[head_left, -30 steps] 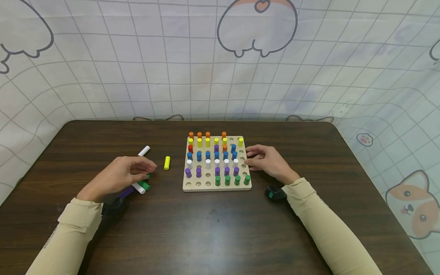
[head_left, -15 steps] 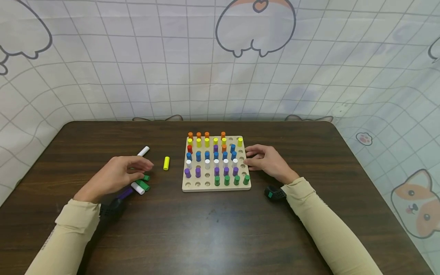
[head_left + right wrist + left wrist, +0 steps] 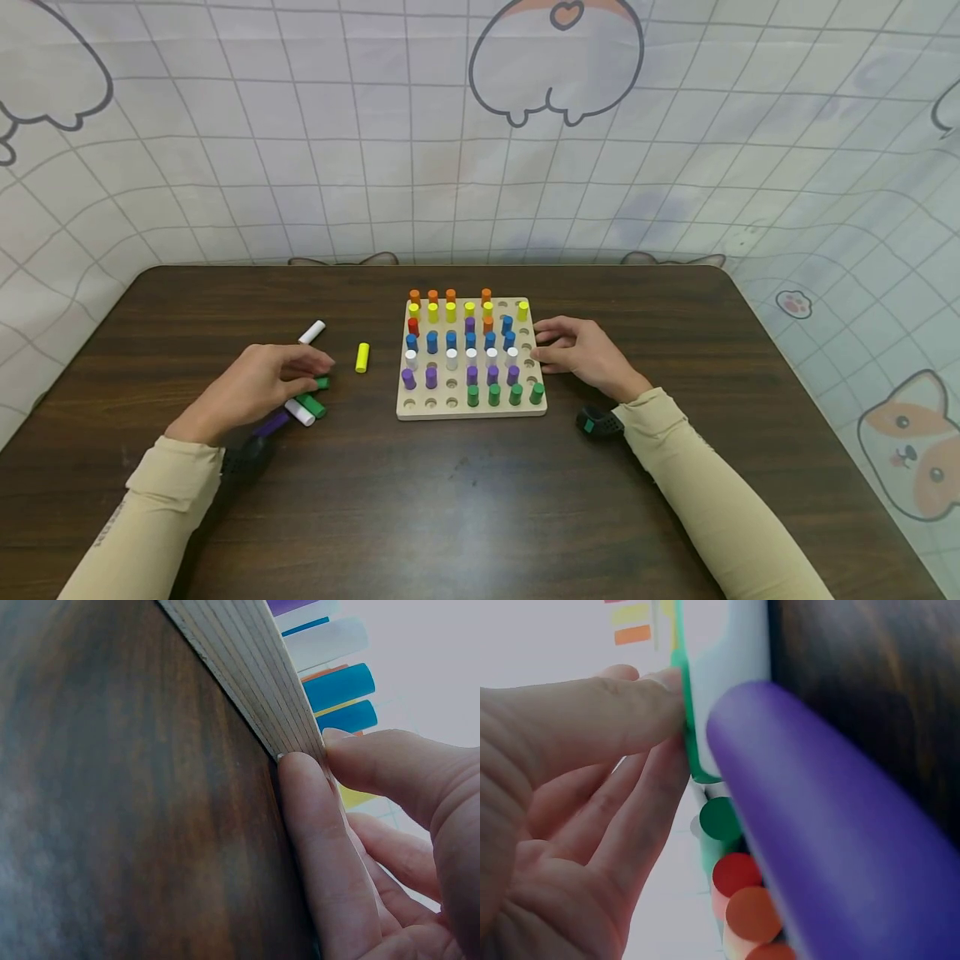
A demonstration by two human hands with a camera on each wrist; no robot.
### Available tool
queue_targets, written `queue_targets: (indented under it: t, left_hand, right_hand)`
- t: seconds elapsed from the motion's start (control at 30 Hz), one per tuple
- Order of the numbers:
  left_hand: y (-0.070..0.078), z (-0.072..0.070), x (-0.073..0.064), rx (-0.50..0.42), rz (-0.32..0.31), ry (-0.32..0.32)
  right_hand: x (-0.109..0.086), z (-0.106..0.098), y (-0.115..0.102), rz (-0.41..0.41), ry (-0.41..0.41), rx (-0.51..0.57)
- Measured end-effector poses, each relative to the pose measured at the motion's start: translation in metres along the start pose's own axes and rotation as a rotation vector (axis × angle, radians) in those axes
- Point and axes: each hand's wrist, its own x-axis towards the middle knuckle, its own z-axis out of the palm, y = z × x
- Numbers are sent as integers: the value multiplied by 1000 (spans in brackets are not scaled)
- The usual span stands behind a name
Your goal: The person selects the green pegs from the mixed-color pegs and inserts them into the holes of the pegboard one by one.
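Note:
My left hand [image 3: 258, 385] is at the loose pegs on the left of the table, its thumb and fingertips pinching a green peg [image 3: 322, 383]. Beside it lie another green peg [image 3: 311, 406], a white peg [image 3: 300, 412] and a purple peg [image 3: 272, 423]; the purple one looms large in the left wrist view. On the right, my right hand [image 3: 588, 354] grips the side edge of a wooden pegboard [image 3: 471, 416], thumb [image 3: 375, 757] at its top edge and a finger [image 3: 307, 802] along its side. Coloured pegs stand upright in rows on the board.
A yellow peg [image 3: 362, 357] lies between the left hand and the board. Farther back on the left is a second white peg [image 3: 311, 332]. The dark wooden table [image 3: 480, 508] ends at a patterned cloth backdrop [image 3: 420, 167].
The left hand drew slightly left, then nudged back right, and the green peg at its fingertips shifted with it. The right hand stays on the board's edge.

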Motion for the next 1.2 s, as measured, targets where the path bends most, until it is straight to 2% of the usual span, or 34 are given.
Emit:
queue_targets:
  t: [0.4,1.2]
  left_hand:
    - [0,3,1,32,-20,1]
    - [3,4,3,71,-3,31]
  right_hand:
    - [0,0,0,-3,5,-11]
    - [0,-1,0,8,1,-6]
